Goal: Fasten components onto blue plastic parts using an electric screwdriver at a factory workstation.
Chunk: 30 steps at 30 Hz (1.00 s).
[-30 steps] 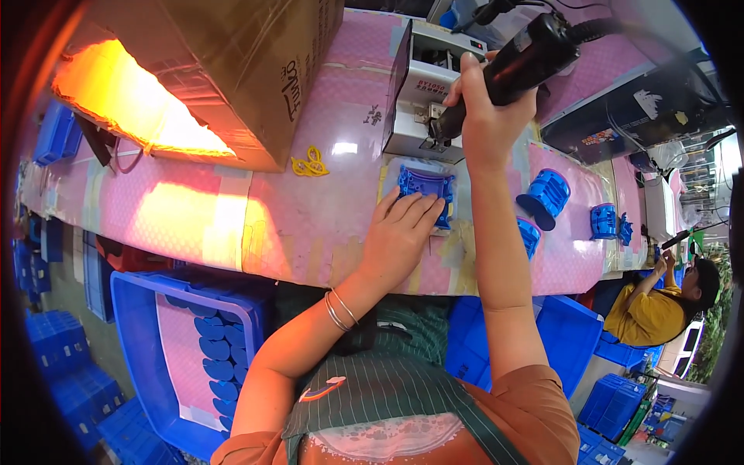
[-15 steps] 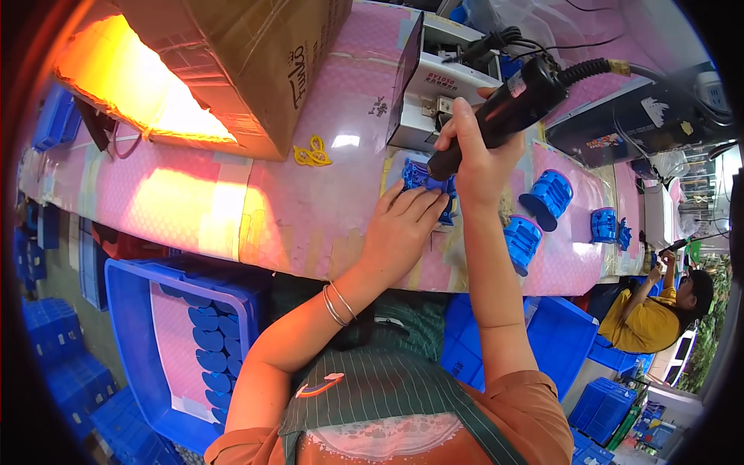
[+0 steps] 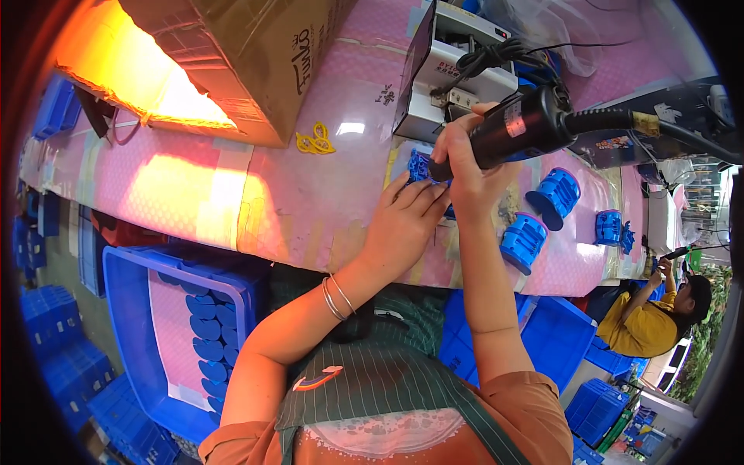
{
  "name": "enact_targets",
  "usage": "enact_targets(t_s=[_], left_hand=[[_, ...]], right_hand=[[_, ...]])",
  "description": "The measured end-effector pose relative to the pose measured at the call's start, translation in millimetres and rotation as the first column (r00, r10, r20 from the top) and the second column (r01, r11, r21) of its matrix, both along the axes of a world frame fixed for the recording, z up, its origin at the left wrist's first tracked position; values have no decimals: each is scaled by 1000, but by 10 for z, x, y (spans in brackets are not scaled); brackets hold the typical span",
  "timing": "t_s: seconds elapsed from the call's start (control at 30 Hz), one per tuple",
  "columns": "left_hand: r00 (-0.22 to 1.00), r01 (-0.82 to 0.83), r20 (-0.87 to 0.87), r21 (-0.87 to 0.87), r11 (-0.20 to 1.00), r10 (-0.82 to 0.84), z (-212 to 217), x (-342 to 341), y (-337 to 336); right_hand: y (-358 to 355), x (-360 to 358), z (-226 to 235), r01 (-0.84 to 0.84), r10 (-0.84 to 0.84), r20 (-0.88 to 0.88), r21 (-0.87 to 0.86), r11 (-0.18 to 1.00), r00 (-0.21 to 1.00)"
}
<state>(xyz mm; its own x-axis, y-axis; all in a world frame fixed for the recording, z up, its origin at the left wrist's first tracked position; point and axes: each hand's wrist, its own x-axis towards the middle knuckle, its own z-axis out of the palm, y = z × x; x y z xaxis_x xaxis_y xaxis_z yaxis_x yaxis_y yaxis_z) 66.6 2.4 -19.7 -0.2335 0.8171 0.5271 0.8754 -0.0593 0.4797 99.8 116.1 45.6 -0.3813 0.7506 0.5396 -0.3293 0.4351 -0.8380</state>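
Observation:
My right hand [image 3: 474,159] is wrapped round a black electric screwdriver [image 3: 515,128], its dark nose over a blue plastic part [image 3: 419,165] on the table. My left hand [image 3: 407,217] bears on that same part, fingers together along its near side, holding it against the surface. The fingers and the tool cover much of the part, and the screwdriver's bit is hidden. Beyond it stands a white and black screw feeder [image 3: 453,74]. To the right of my forearm are two blue ribbed plastic pieces [image 3: 555,198], set close to each other.
A cardboard box [image 3: 256,70] with a glowing orange opening stands at the left, yellow plastic pieces [image 3: 315,139] beside it. A blue bin [image 3: 128,325] of blue parts sits below the table edge. The screwdriver's cable [image 3: 620,122] runs right. A co-worker [image 3: 643,318] works at far right.
The screwdriver has tilted flatter, its rear end and cable shifting down and right, while its nose stays over the blue part. My left hand keeps its place on the part. The view has shifted slightly.

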Motion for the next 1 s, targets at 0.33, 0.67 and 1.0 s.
enact_targets(t_s=[0.33, 0.67, 1.0], left_hand=[[1000, 9, 11, 15, 1000, -9, -33, 4, -8], [1000, -2, -1, 7, 1000, 2, -7, 6, -20], [1000, 29, 8, 5, 1000, -29, -24, -21, -23]], right_hand=[[184, -51, 480, 112, -126, -137, -107, 988, 983], [420, -306, 574, 157, -153, -99, 43, 987, 983], [53, -331, 429, 13, -15, -15, -133, 991, 1000]])
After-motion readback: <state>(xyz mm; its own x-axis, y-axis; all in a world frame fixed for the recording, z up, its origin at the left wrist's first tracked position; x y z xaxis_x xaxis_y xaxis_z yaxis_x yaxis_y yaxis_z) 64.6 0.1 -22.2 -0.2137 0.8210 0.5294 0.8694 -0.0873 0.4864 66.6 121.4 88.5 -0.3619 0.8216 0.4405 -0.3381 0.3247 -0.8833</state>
